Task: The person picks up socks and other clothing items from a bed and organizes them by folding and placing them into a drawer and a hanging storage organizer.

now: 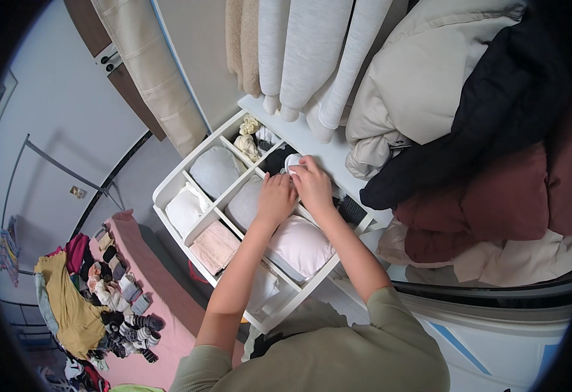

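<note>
Handling white item [292, 161] | touching right hand [312, 187] | just beyond left hand [276, 197]

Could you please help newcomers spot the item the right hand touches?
Find the white divided drawer near the hanging clothes. In the row nearest them, the right hand touches a small white item, standing out against black fabric beside it.

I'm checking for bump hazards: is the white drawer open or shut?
Open: the white drawer juts out, its divided inside exposed from above.
</note>
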`<state>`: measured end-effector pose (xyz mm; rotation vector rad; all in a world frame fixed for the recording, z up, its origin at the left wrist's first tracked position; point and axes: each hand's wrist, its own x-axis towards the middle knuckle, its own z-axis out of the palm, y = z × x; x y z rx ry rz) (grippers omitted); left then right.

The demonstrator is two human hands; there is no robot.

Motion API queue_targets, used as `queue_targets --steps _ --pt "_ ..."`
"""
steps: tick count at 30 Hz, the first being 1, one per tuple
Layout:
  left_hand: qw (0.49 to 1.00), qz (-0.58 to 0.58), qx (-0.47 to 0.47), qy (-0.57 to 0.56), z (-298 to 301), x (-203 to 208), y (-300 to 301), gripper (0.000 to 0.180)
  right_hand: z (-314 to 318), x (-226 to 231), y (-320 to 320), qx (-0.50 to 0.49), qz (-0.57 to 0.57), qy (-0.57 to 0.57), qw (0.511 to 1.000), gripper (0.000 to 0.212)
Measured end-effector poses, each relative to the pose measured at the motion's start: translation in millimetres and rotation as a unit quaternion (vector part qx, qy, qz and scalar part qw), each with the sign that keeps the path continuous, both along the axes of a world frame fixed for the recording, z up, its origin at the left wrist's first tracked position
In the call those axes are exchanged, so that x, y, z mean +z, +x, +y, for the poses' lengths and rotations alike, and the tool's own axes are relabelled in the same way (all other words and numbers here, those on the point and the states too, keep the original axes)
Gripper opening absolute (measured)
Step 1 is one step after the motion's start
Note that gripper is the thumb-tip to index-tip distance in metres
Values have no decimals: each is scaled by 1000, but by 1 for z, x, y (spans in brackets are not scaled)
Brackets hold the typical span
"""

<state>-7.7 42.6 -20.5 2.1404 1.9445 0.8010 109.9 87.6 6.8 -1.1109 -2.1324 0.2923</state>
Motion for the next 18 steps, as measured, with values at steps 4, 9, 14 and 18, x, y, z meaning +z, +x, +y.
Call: queue_targets --steps 4,9,14,18 --pt "1000 12 8 -2 -2 3 0 41 6 -9 -13 2 -59 20 998 15" --pt "999 40 -6 31 -8 7 5 47 12 -17 -10 -39 -103 73 991 22" --pt "996 77 0 54 -6 -7 4 47 7 -29 -5 -28 -174 127 976 35" --pt "996 69 -6 58 -6 -9 4 48 13 -28 -8 -36 -217 104 970 37"
